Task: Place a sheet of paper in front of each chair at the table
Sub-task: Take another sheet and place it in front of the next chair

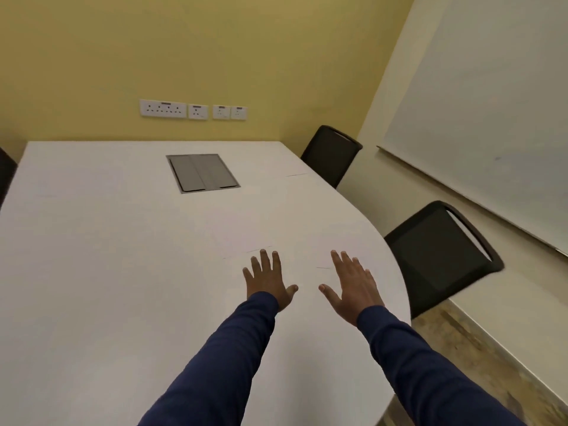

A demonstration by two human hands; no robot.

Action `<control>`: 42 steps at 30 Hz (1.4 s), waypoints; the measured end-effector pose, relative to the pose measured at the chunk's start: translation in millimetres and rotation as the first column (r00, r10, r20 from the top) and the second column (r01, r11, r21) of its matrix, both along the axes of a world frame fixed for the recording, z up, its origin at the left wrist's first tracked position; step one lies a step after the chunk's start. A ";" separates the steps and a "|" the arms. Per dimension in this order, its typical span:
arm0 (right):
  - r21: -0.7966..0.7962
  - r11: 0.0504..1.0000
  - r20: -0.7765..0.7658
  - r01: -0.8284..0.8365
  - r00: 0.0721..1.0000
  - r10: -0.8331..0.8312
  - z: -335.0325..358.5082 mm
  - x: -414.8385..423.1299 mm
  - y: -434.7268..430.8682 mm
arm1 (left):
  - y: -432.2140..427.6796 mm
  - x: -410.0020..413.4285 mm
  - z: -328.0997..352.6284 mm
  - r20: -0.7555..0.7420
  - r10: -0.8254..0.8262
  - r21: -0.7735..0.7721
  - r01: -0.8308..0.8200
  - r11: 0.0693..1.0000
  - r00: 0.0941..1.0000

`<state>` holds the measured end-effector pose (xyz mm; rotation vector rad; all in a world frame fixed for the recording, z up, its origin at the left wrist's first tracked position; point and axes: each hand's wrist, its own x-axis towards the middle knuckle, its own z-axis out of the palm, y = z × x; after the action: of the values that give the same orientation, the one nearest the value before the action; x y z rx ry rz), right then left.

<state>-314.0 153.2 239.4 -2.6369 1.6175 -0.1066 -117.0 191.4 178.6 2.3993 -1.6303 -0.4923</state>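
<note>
A white sheet of paper (pixel 302 256), hard to see, lies on the white table (pixel 107 256) near the closer chair (pixel 439 256). The left hand (pixel 270 279) and right hand (pixel 353 285) are flat and spread, grasping nothing.

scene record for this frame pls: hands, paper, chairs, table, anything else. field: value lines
left hand: flat, fingers spread, palm down on the table, holding nothing
right hand: flat, fingers spread, palm down, holding nothing
sheet of paper: white on white, only faint edges show under and around the hands; count cannot be told
near chair: black, at the table's curved right edge
far chair: black, right side near the wall
table: white
cable hatch: grey, closed, table centre
wall sockets: on yellow wall
whiteboard: right wall
</note>
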 end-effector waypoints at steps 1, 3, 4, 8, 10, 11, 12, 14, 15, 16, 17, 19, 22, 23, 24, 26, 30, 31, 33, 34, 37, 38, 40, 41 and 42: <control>0.016 1.000 -0.005 -0.026 1.000 0.026 -6.0 7.4 -13.0 | -6.6 5.7 -3.8 0.003 0.020 0.012 -0.020 1.000 1.000; 0.052 0.996 -0.007 -0.076 0.997 0.076 -17.1 24.3 -39.3 | -19.5 19.9 -13.3 0.004 0.074 0.035 -0.074 0.997 0.997; 0.075 0.992 -0.002 -0.097 0.995 0.097 -22.7 32.6 -52.7 | -25.4 27.2 -19.1 -0.004 0.105 0.047 -0.105 0.993 0.994; 0.144 0.971 0.035 -0.193 0.981 0.190 -49.3 65.5 -104.2 | -38.9 52.7 -46.2 -0.028 0.246 0.103 -0.243 0.965 0.969; 0.177 0.953 0.050 -0.245 0.969 0.240 -62.7 81.7 -128.7 | -42.7 61.7 -59.8 -0.026 0.311 0.141 -0.304 0.942 0.950; 0.191 0.944 0.057 -0.269 0.963 0.263 -70.1 89.3 -141.3 | -45.2 65.4 -65.1 -0.018 0.345 0.155 -0.338 0.928 0.939; 0.206 0.933 0.059 -0.293 0.956 0.288 -76.5 96.2 -153.9 | -48.7 68.6 -69.4 -0.009 0.377 0.169 -0.370 0.914 0.926; 0.241 0.906 0.052 -0.348 0.937 0.346 -87.5 107.7 -178.5 | -57.3 71.1 -76.3 0.000 0.437 0.204 -0.427 0.881 0.900; 0.254 0.892 0.053 -0.373 0.926 0.373 -93.2 112.1 -190.9 | -62.7 70.9 -79.1 0.006 0.465 0.218 -0.455 0.863 0.885; 0.264 0.879 0.053 -0.397 0.916 0.397 -98.5 116.1 -203.0 | -69.1 70.4 -81.4 0.015 0.489 0.228 -0.479 0.848 0.872; 0.275 0.865 0.049 -0.419 0.905 0.422 -102.9 120.0 -214.6 | -76.4 69.9 -83.6 0.023 0.509 0.238 -0.499 0.833 0.861; 0.294 0.838 0.040 -0.460 0.882 0.470 -111.2 128.1 -236.4 | -92.4 69.0 -88.4 0.028 0.544 0.248 -0.533 0.809 0.839; 0.320 0.811 0.034 -0.491 0.861 0.508 -125.5 144.2 -268.1 | -120.4 68.7 -95.0 0.032 0.574 0.257 -0.562 0.786 0.818; 0.328 0.803 0.036 -0.498 0.856 0.516 -130.7 151.6 -277.5 | -130.2 70.7 -98.2 0.035 0.580 0.265 -0.567 0.780 0.814; 0.335 0.796 0.039 -0.503 0.852 0.522 -136.5 159.4 -285.9 | -139.4 73.9 -102.1 0.037 0.584 0.272 -0.571 0.775 0.811; 0.354 0.786 0.049 -0.507 0.849 0.526 -150.0 176.5 -301.0 | -157.0 83.7 -112.2 0.034 0.594 0.286 -0.577 0.765 0.804; 0.390 0.776 0.066 -0.495 0.856 0.513 -187.0 208.5 -327.1 | -195.0 106.2 -142.1 -0.019 0.626 0.296 -0.594 0.748 0.779; 0.392 0.777 0.063 -0.493 0.857 0.511 -192.0 211.1 -329.2 | -200.4 106.5 -145.6 -0.029 0.629 0.286 -0.597 0.750 0.777; 0.406 0.777 0.049 -0.481 0.861 0.507 -213.4 220.9 -337.9 | -216.9 109.5 -163.1 -0.037 0.643 0.269 -0.612 0.743 0.765; 0.414 0.777 0.038 -0.473 0.862 0.505 -224.3 225.4 -341.6 | -224.4 110.7 -172.3 -0.041 0.659 0.265 -0.628 0.732 0.751; 0.455 0.773 0.009 -0.442 0.870 0.493 -251.4 232.7 -345.9 | -241.6 113.3 -194.2 -0.068 0.739 0.276 -0.699 0.660 0.670; 0.462 0.772 0.001 -0.436 0.871 0.491 -259.4 232.6 -345.8 | -246.5 113.1 -200.7 -0.080 0.764 0.276 -0.722 0.634 0.640; 0.443 0.781 -0.020 -0.439 0.867 0.499 -271.6 230.9 -345.5 | -256.1 112.0 -209.7 -0.082 0.799 0.271 -0.758 0.593 0.596; 0.423 0.789 -0.027 -0.446 0.864 0.503 -275.6 229.8 -345.6 | -260.2 111.2 -212.0 -0.070 0.809 0.265 -0.771 0.579 0.584; 0.404 0.795 -0.022 -0.453 0.864 0.503 -278.7 228.9 -345.9 | -264.3 110.6 -213.3 -0.059 0.818 0.255 -0.784 0.566 0.572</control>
<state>-85.1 -192.7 -39.3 -2.6639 0.8170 0.3728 -6.4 -72.9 -34.7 2.7949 -0.2660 -0.6580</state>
